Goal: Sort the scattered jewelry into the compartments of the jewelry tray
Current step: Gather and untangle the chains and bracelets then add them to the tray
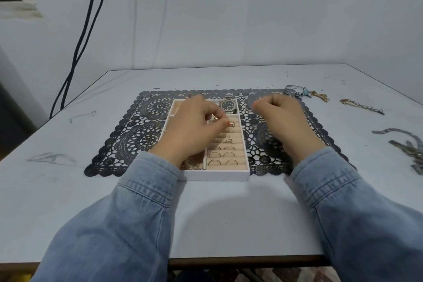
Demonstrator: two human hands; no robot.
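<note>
A white jewelry tray (217, 176) with beige lining sits on a dark lace placemat (137, 126). Its right column of ring rolls holds several gold rings (223, 162), and a silver watch (229, 106) lies in the far right compartment. My left hand (194, 128) hovers over the tray and pinches a gold ring (231, 124) between thumb and fingertips at the upper ring rolls. My right hand (283, 119) is curled into a loose fist above the mat, right of the tray; nothing shows inside it. A gold chain (191, 165) lies in the near left compartment, partly hidden by my wrist.
Loose jewelry lies on the table to the right: a silver bangle with a blue piece (297, 91), a gold chain (320, 95), a thin chain (361, 106) and silver chains (405, 144) at the right edge. Dark cables (87, 30) hang at the wall, left.
</note>
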